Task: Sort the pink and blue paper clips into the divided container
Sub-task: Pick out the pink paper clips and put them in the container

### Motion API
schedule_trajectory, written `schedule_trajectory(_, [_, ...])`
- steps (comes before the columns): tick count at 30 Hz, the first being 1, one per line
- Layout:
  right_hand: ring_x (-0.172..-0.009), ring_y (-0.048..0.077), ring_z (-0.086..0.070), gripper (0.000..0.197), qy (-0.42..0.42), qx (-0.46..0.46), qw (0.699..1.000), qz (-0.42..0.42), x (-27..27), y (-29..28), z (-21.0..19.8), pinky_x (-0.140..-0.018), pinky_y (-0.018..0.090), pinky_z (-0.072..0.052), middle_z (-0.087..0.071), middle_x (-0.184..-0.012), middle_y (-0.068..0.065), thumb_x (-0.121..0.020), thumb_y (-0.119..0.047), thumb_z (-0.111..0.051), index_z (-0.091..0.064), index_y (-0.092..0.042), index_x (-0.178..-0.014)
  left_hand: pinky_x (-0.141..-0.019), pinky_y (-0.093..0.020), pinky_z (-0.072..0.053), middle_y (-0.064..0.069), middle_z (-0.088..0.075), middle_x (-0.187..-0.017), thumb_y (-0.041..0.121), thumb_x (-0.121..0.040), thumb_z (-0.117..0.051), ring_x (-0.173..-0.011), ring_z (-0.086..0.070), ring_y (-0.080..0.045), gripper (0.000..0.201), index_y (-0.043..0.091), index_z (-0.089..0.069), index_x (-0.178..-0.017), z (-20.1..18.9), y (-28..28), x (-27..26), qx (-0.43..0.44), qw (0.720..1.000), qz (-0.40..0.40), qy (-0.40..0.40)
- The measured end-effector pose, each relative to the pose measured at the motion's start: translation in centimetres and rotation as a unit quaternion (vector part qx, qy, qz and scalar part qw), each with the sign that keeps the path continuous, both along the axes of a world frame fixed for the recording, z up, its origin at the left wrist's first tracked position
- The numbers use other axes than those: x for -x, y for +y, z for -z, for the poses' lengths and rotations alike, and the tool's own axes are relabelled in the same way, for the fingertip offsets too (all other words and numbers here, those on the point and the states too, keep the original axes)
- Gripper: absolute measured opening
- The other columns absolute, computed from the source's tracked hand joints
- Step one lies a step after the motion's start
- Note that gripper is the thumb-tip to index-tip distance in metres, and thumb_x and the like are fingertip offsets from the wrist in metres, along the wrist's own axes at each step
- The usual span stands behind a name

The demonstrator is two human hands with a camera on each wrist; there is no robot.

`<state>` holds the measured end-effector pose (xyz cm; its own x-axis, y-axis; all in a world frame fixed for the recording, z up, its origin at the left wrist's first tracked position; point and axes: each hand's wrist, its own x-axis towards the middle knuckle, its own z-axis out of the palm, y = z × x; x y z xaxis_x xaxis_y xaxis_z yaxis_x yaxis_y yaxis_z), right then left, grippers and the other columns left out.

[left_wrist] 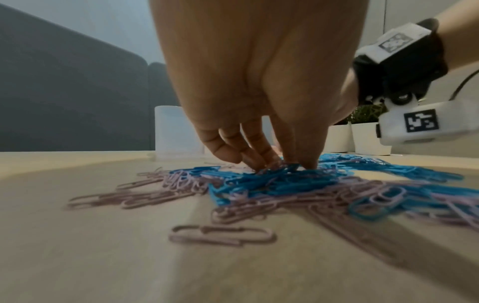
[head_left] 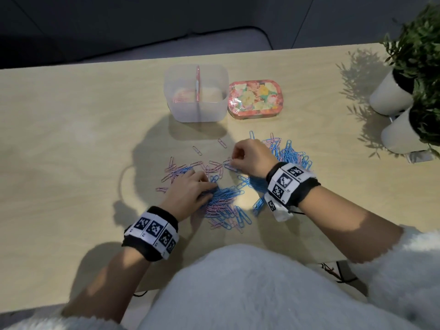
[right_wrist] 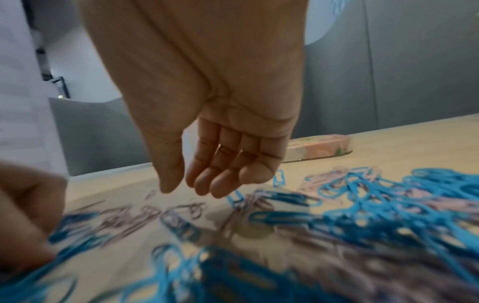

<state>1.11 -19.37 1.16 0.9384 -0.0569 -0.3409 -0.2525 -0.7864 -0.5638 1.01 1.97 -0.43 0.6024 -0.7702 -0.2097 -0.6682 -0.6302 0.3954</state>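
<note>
Pale wooden tabletop (head_left: 71, 139) carries mixed pink and blue paper clips (head_left: 223, 201) before the divided container (head_left: 196, 91), where the left hand (head_left: 190, 186) pinches blue clips while the right hand (head_left: 252, 156) hovers, fingers (right_wrist: 220, 180) loosely curled, holding nothing.

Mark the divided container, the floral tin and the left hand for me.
divided container (head_left: 190, 110), head view, on its bare front wall.
floral tin (head_left: 256, 95), head view, middle of the flowered lid.
left hand (left_wrist: 259, 71), left wrist view, middle of the palm.
</note>
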Motion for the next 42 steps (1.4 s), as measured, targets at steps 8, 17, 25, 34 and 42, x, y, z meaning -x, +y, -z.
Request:
schedule_trajectory(8, [-0.072,0.02,-0.052,0.012,0.049,-0.011,0.998,-0.03,2.8,-0.4,0.8,-0.067,0.031,-0.042,-0.057,-0.076,0.002,-0.079,-0.007,-0.064,-0.055,-0.014,-0.074,-0.083,-0.037,-0.045,-0.005,-0.059,-0.096,0.031,-0.087,-0.057,-0.093,-0.054,-0.024,0.023,0.017,-0.07,-0.099,-0.7,0.4,-1.3,0.058,0.989,-0.126,0.054])
schedule_trajectory(17, [-0.08,0.021,-0.06,0.007,0.059,0.016,0.994,-0.086,3.4,-0.7,-0.7,-0.071,0.025,-0.043,-0.069,-0.09,0.009,-0.081,-0.013,-0.064,-0.066,-0.008,-0.085,-0.073,-0.034,-0.045,-0.005,-0.059,-0.09,0.019,-0.078,-0.069,-0.087,-0.057,-0.023,0.01,0.014,-0.067,-0.086,-0.9,2.3,-4.0,-0.002,0.974,-0.226,0.017])
schedule_trajectory(25, [-0.101,0.023,-0.058,0.016,-0.025,0.061,0.979,-0.195,-1.5,6.7,-0.8,-0.079,0.03,-0.042,-0.066,-0.106,0.005,-0.088,-0.015,-0.053,-0.066,-0.014,-0.097,-0.071,-0.027,-0.042,0.001,-0.06,-0.09,0.024,-0.079,-0.068,-0.082,-0.056,-0.018,0.01,0.015,-0.068,-0.085,-0.5,3.4,-1.2,0.047,0.971,-0.229,0.053])
schedule_trajectory(34, [-0.092,0.028,-0.06,0.014,0.014,0.028,0.98,-0.195,-2.0,10.5,0.7,-0.078,0.035,-0.046,-0.066,-0.1,0.011,-0.086,-0.02,-0.059,-0.063,-0.008,-0.094,-0.066,-0.029,-0.036,-0.007,-0.058,-0.093,0.021,-0.087,-0.058,-0.085,-0.055,-0.024,0.011,0.01,-0.061,-0.09,0.6,4.1,0.7,0.035,0.962,-0.265,0.048])
schedule_trajectory(42, [-0.083,0.028,-0.062,0.006,0.039,-0.029,0.989,-0.142,-0.9,9.4,0.1,-0.076,0.038,-0.052,-0.068,-0.089,0.012,-0.079,-0.012,-0.061,-0.062,-0.007,-0.081,-0.074,-0.029,-0.04,-0.002,-0.057,-0.092,0.018,-0.088,-0.057,-0.081,-0.05,-0.016,0.01,0.012,-0.064,-0.092,-0.2,6.0,-0.6,0.093,0.92,-0.377,0.056])
